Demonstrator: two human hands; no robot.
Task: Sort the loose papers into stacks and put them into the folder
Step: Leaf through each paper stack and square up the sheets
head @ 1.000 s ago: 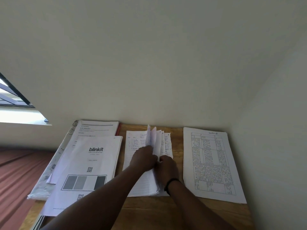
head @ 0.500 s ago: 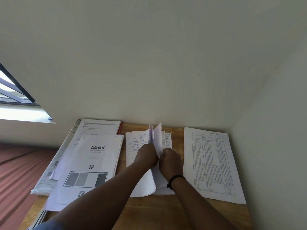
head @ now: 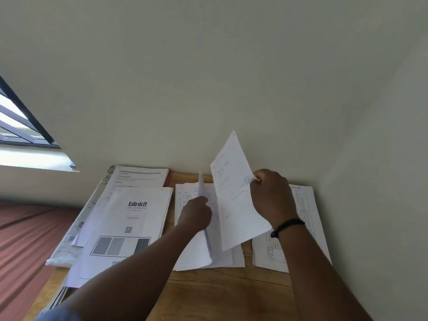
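A single handwritten sheet (head: pixel 236 195) is standing lifted and tilted above the middle stack of handwritten papers (head: pixel 192 251), its top corner rising against the wall (head: pixel 208 77). The right hand (head: pixel 272 199) is pinching this sheet at its right edge, fingers curled round the paper and thumb hidden behind it. A black wristband (head: pixel 288 225) is sitting on that wrist. The left hand (head: pixel 196 214) is resting on the middle stack with its fingers curled, pressing back a few sheets that are standing on edge just beside the fingertips; whether it is gripping those sheets or only holding them aside cannot be told. The middle stack is lying on the wooden table (head: pixel 220 295), its far end close to the wall.

To the right, partly under the right forearm, a printed sheet with a ruled table of text (head: pixel 305 212) is lying flat on the table, just beside the middle stack. To the left, a stack topped by a page printed "blinkit" (head: pixel 129 225) is lying over another printed stack (head: pixel 141 177), and a red edge (head: pixel 168 179) is showing beside that one. Under both, a clear plastic folder (head: pixel 69 242) is sticking out past the table's left edge. A window (head: pixel 20 126) is showing at far left.
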